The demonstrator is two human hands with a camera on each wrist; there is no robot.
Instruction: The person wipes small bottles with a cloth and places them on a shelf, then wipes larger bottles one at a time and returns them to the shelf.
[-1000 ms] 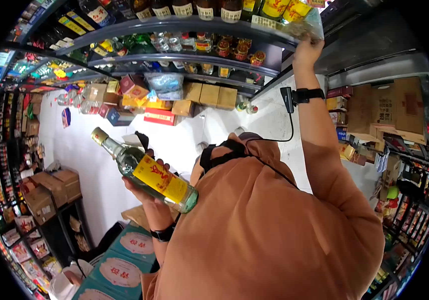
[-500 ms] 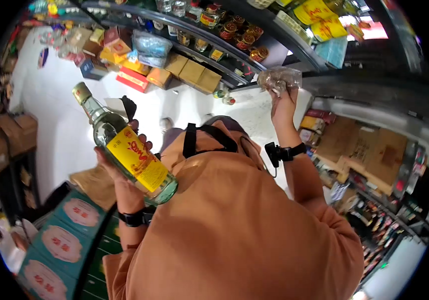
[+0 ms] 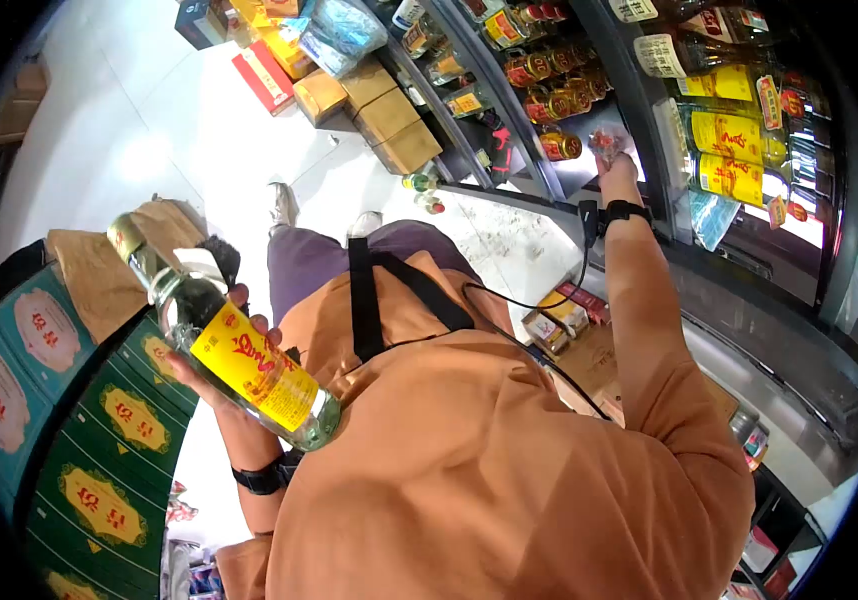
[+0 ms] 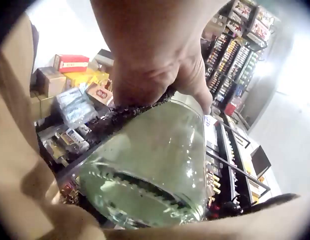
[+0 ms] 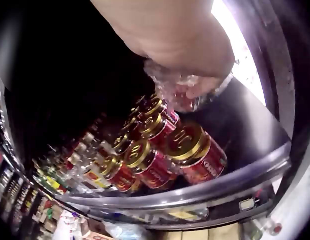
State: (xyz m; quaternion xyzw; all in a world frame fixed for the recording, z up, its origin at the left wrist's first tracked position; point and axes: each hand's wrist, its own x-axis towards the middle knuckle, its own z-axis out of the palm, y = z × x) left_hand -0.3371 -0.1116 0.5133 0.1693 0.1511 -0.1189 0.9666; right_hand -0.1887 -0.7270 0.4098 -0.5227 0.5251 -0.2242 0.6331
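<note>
My left hand [image 3: 192,380] grips a clear glass liquor bottle [image 3: 254,365] with a yellow label, tilted in front of my body. A dark, fuzzy piece of material [image 3: 219,262] shows behind the bottle's shoulder; in the left wrist view it runs between palm and glass. Reaching into a lower shelf, my right hand [image 3: 617,175] holds crumpled clear plastic [image 3: 604,145]. The right wrist view has this plastic [image 5: 177,90] bunched under the fingers, just behind jars [image 5: 187,145] with gold lids and red labels. Whether the plastic wraps anything, I cannot tell.
Dark shelf edges [image 3: 639,95] surround the right arm. Yellow-labelled bottles [image 3: 729,150] stand on the shelf above. Cardboard boxes [image 3: 389,125] and small bottles sit on the floor by the shelf. Green cartons [image 3: 99,500] are stacked at the lower left.
My right hand has come down from the upper shelf with the plastic and moved into the lower shelf beside the jars. The view has turned; the left hand keeps the bottle.
</note>
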